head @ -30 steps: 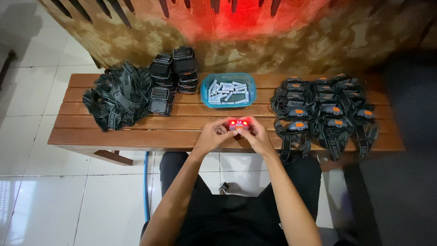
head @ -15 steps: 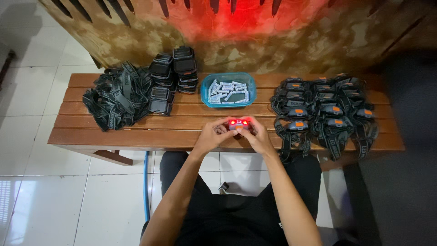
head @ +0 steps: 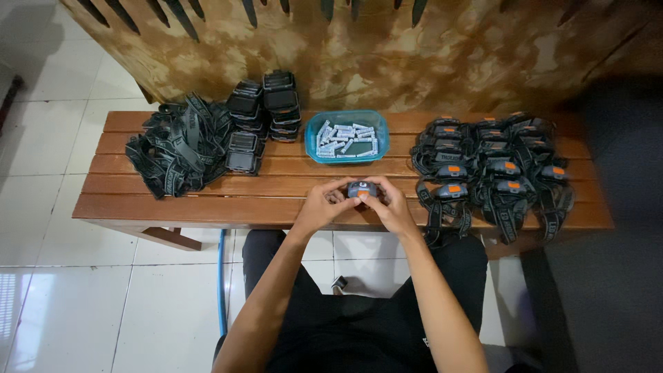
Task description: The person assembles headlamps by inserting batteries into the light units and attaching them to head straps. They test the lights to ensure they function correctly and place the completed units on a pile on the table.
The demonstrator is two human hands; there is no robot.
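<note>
Both my hands hold one small grey headlamp unit [head: 360, 190] with an orange button over the front slats of a wooden bench [head: 207, 200]. My left hand [head: 324, 205] grips its left side and my right hand [head: 391, 205] grips its right side. The lamp is dark. Behind it stands a blue tray [head: 312, 153] filled with several batteries [head: 345, 139].
A heap of finished headlamps with straps [head: 494, 173] lies on the bench's right. On the left lie a pile of grey straps [head: 176, 145] and stacks of black lamp bodies [head: 266, 110]. A camouflage cloth [head: 414, 48] hangs behind. White floor tiles lie below.
The lamp shone red in the earlier frames, throwing a red glow on the cloth behind; now it is off. My hands stay in the same place.
</note>
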